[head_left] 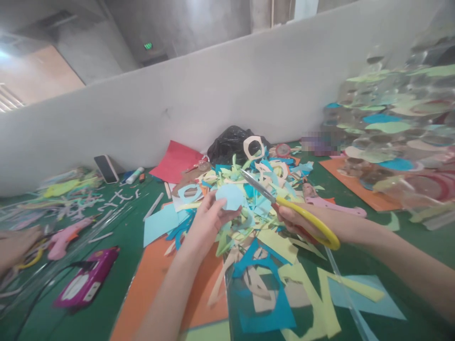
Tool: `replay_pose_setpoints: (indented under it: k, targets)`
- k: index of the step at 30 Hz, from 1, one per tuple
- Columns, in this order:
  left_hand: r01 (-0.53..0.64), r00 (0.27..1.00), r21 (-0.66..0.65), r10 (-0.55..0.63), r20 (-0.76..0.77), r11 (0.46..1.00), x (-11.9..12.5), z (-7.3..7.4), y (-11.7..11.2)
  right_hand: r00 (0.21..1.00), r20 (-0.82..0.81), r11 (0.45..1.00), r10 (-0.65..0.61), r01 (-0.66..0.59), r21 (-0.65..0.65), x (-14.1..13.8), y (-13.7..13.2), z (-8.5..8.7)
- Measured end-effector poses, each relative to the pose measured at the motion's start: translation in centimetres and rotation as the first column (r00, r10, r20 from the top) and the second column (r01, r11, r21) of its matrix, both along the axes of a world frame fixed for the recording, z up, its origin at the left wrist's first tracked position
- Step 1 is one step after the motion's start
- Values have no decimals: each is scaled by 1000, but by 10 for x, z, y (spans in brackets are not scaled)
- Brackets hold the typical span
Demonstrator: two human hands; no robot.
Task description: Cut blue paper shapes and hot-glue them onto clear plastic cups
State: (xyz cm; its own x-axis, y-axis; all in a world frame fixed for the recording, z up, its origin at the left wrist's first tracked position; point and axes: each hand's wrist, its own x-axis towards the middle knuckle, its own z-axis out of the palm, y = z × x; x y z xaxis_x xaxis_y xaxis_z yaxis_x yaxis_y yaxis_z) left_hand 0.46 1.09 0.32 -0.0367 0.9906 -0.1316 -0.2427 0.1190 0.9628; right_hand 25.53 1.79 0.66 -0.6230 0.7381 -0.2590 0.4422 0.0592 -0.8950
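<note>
Between the thumb and fingers of my left hand [209, 213] is a light blue paper disc [230, 196], held up over a heap of cut paper scraps [259, 222]. My right hand [293, 220] grips scissors [305, 215] with yellow and red handles. The blades [254, 182] point up and to the left and look closed or nearly so, apart from the disc. Below my hands lie a blue paper offcut [265, 310] with a round hole, yellow strips [329, 303] and an orange sheet [156, 279].
Pink hot glue guns lie left [67, 237] and right [334, 207]. A magenta device [88, 279] with a black cable is at the lower left. Stacked clear cups with paper discs [394, 123] stand right. A black plastic bag [231, 142] rests against the white wall [199, 94]. Another person's hand [17, 246] is far left.
</note>
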Motion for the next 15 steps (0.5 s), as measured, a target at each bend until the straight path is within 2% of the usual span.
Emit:
replay_pose_setpoints:
  k: [2, 5, 11, 13, 15]
  targets:
    - [-55, 996, -2, 55, 64, 998, 7, -2, 0, 998, -60, 996, 22, -27, -89, -2, -3, 0]
    - [-99, 990, 20, 97, 106, 995, 15, -2, -3, 999, -13, 998, 42, -42, -36, -3, -5, 0]
    - [-20, 992, 45, 14, 129, 999, 18, 1, -8, 999, 9, 999, 48, -48, -17, -3, -4, -2]
    - [-27, 993, 59, 19, 120, 998, 18, -2, -7, 998, 7, 998, 68, -68, -6, -3, -3, -2]
    - [-36, 996, 83, 29, 90, 996, 18, -8, -5, 995, 38, 994, 87, -90, 60, -2, -3, -2]
